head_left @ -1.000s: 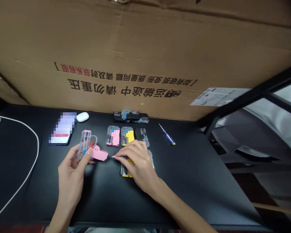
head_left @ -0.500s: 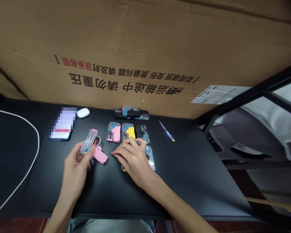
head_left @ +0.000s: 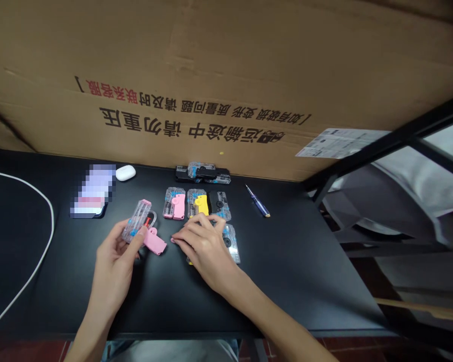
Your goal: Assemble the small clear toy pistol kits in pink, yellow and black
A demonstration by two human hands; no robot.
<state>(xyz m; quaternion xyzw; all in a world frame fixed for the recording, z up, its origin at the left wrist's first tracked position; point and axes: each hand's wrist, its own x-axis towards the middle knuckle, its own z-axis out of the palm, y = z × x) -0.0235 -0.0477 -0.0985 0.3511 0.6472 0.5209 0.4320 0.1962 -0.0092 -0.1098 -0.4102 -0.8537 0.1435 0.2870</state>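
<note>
"Work looks only partway done to me. What do you see closest in?"

"At the near side, above the bare front of the table (head_left: 166,296), there's the plastic toy (head_left: 137,221), clear with pink, up in the left hand (head_left: 115,261). Its pink handle (head_left: 155,241) sticks out at an angle and a red piece (head_left: 148,220) shows in the middle, so I'd call it unfinished."

"And the small pink piece (head_left: 172,240)?"

"Apart from the toy, over by the other hand. Whether it came off or has yet to go on, I can't tell."

"How firm is the grip?"

"Left thumb and fingers are closed around the toy, the thumb across its lower part. The right hand (head_left: 207,246) pinches the small pink piece between thumb and fingertip, with hardly any gap. Its other fingers are bent."

"Anything beyond?"

"A bit of yellow shows under the right hand, mostly hidden, and a clear toy (head_left: 232,244) lies beside it. Behind them is a row: a pink toy (head_left: 174,203), a yellow toy (head_left: 199,203) and a black toy (head_left: 221,205). The pink and yellow ones have their handles tucked in, so I'd judge those complete."

"Farther still?"

"A screwdriver (head_left: 258,202), or something like it, to the right of the row, lying loose; then a black stack (head_left: 203,173) near the cardboard box (head_left: 211,60)."
</note>
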